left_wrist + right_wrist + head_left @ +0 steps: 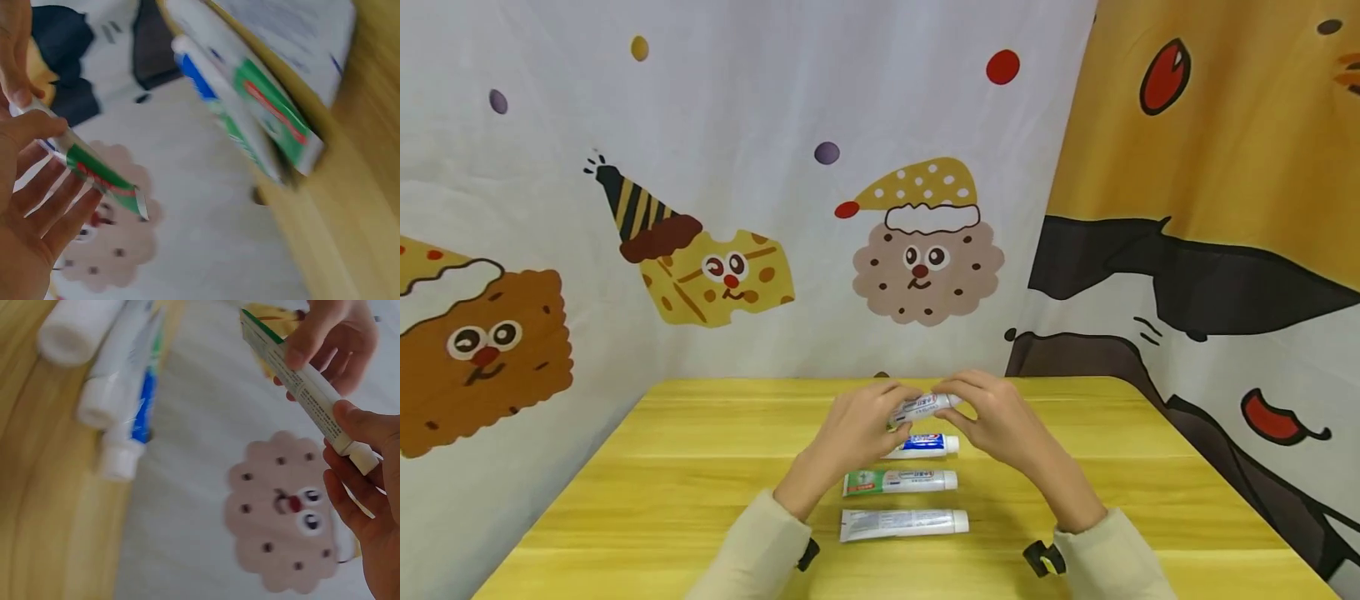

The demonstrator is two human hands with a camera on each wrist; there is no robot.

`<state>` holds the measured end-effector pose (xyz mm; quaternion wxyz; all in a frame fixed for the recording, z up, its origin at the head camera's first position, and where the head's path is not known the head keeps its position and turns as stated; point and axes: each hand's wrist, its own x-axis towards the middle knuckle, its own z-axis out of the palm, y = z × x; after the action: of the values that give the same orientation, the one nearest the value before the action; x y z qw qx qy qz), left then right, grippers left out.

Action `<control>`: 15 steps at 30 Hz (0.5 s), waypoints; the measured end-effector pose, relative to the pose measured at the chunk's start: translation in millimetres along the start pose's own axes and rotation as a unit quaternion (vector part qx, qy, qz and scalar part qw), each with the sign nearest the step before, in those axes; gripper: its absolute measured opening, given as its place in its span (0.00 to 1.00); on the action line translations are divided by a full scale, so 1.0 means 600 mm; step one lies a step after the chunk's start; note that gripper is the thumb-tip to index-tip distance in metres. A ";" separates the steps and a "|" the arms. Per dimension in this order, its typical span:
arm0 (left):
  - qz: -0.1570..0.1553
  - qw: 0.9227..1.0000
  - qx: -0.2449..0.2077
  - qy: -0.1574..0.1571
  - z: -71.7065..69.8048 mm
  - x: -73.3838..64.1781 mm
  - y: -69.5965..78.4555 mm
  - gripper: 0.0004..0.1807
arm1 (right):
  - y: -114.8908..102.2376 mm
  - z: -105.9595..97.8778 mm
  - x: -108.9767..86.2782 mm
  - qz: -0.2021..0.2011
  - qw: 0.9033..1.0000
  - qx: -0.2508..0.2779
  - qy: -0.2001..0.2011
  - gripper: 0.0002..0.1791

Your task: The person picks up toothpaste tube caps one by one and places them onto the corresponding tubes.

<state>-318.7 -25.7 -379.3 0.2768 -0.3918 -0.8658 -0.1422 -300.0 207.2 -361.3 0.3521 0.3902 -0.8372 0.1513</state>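
Both hands hold a white and green toothpaste tube (921, 407) up off the far part of the table. My left hand (859, 427) pinches its flat-tail half between thumb and fingers. At the capped end, my right hand (1003, 419) grips it with the thumb on one side. In the right wrist view, small print covers the face of the held tube (306, 387), and its white cap points toward the right palm. A red strip on green shows near its tail in the left wrist view. Just below the hands lies a blue and white toothpaste tube (925, 446), partly hidden by the left hand.
Nearer the body, a green and white toothpaste tube (898, 482) and a plain-backed white tube (904, 524) lie in a row, caps to the right. The yellow wood-grain table (700, 467) ends at a cartoon-printed cloth (820, 333) hanging behind it.
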 end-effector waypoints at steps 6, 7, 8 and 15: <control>-0.040 0.992 -0.026 -0.117 0.048 0.035 -0.056 0.17 | 0.050 0.047 0.007 0.081 0.990 0.010 -0.112 0.14; -0.042 0.990 -0.024 -0.131 0.056 0.040 -0.063 0.17 | 0.059 0.055 0.009 0.090 0.987 0.013 -0.131 0.13; -0.041 0.988 -0.021 -0.145 0.064 0.045 -0.069 0.16 | 0.068 0.063 0.011 0.098 0.984 0.016 -0.146 0.12; -0.049 0.979 -0.009 -0.200 0.109 0.069 -0.094 0.12 | 0.120 0.126 0.014 0.181 0.957 0.037 -0.222 0.09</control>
<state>-407.8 -7.5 -409.6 0.0871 -0.3723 -0.9203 -0.0825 -394.3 209.3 -407.0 0.1093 0.2684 -0.9448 0.1529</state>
